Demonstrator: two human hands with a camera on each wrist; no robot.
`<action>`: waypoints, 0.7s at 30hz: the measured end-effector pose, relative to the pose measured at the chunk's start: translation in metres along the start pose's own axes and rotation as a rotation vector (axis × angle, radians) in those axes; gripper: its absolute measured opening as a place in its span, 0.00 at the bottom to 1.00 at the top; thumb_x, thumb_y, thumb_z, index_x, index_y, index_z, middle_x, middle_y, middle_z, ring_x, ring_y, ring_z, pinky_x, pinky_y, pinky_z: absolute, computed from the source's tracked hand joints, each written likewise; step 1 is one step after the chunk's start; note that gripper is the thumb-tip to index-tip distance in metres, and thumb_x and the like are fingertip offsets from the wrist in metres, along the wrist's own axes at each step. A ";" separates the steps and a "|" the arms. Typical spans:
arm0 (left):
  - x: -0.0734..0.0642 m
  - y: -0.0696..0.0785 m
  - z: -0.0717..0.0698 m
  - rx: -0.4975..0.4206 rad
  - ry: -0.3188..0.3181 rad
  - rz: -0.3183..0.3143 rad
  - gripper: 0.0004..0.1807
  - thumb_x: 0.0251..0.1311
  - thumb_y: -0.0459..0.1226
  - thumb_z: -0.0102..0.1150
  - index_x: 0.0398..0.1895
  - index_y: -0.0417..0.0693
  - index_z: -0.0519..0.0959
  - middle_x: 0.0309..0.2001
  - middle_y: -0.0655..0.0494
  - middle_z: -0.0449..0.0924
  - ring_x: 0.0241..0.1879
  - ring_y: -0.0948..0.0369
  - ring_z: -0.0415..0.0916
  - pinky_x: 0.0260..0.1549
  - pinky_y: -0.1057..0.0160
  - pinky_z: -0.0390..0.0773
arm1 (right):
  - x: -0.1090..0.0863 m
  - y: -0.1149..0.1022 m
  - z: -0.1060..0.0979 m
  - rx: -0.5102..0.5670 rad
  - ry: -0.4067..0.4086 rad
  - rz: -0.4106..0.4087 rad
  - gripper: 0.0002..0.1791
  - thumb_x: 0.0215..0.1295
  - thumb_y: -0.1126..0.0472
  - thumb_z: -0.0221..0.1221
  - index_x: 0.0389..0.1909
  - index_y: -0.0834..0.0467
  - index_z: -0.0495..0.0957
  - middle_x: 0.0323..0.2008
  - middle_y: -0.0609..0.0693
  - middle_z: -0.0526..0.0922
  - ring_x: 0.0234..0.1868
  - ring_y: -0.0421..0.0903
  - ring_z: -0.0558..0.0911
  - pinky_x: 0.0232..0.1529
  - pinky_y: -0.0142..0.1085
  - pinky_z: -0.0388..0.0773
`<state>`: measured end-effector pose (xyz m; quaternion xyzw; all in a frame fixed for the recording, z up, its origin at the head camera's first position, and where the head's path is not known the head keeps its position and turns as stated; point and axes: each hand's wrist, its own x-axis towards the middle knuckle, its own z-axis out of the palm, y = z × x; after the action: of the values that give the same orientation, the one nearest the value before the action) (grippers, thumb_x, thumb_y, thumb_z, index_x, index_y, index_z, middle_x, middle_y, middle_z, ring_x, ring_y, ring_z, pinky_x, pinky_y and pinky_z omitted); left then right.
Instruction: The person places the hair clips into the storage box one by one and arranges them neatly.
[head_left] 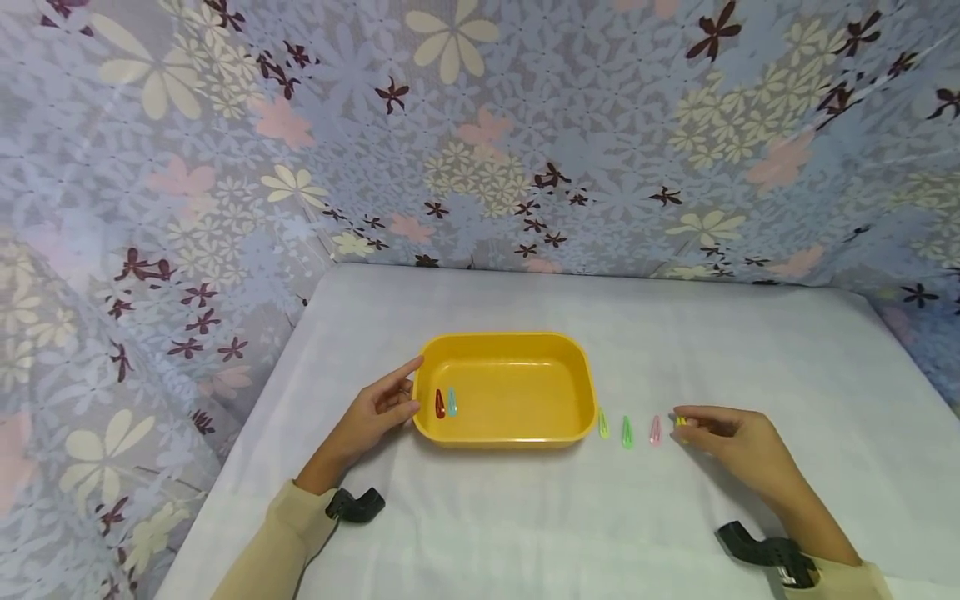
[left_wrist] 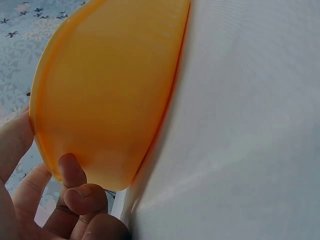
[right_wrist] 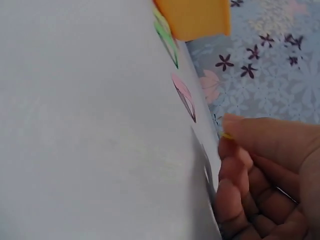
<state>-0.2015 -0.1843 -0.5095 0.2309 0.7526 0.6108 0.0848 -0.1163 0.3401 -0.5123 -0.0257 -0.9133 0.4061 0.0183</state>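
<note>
- Pinches a yellow clip (head_left: 681, 422) between thumb and forefinger of the right hand (head_left: 723, 429), leaving only a sliver of yellow in sight, other fingers bent in toward the palm.
- Touches the left end of a yellow tray (head_left: 517, 404) with the left hand (head_left: 371, 408), index and thumb spread well apart, other fingers loosely bent.
- Has the yellow clip to the right of the tray, well apart from the left hand.
- Has a pink clip (head_left: 656, 430) just left of the right fingertips, then a green clip (head_left: 627, 432), then a lime clip (head_left: 603, 423) just beside the tray's right end, on white cloth (head_left: 525, 517).
- Has a red clip (head_left: 440, 405) and a blue clip (head_left: 452, 402) side by side inside the tray, near the left hand.
- Shows a pale mark on the black mount (head_left: 761, 550) at the right wrist, too small to read.
</note>
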 end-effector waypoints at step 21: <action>0.001 0.000 0.002 -0.008 0.001 -0.011 0.36 0.68 0.32 0.64 0.78 0.48 0.64 0.52 0.38 0.73 0.36 0.60 0.74 0.34 0.69 0.78 | 0.001 -0.041 -0.004 0.350 0.000 0.024 0.28 0.67 0.51 0.69 0.63 0.63 0.80 0.46 0.41 0.87 0.43 0.38 0.85 0.41 0.32 0.83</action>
<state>-0.2014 -0.1820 -0.5102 0.2263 0.7516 0.6133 0.0887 -0.1188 0.3159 -0.4787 -0.0329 -0.8283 0.5591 0.0177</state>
